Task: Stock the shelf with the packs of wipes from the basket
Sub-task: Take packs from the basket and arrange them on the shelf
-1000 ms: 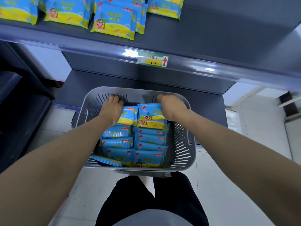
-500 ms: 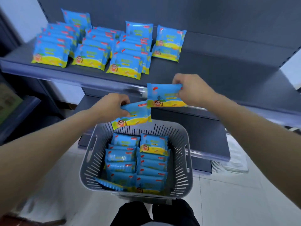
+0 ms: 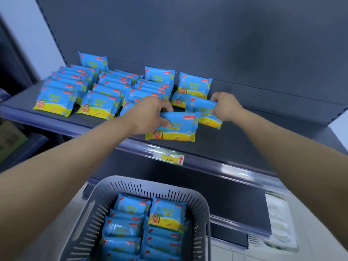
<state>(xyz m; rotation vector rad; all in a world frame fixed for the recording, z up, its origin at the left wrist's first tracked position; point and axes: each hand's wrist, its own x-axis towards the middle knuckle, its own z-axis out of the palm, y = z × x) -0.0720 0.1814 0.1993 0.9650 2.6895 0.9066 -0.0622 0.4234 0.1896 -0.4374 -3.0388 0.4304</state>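
Packs (image 3: 172, 127) now over shelf (image 3: 244, 136)

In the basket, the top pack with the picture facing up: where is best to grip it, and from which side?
Probably its far top edge, pinched from above: the pack leans face-up on the right stack, its lower part near the basket wall and other packs.

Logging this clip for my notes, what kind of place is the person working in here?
Most likely a shop aisle. A price tag sits on the rail of a dark metal shelf, identical packs of wipes stand in rows, and a grey basket below holds more.
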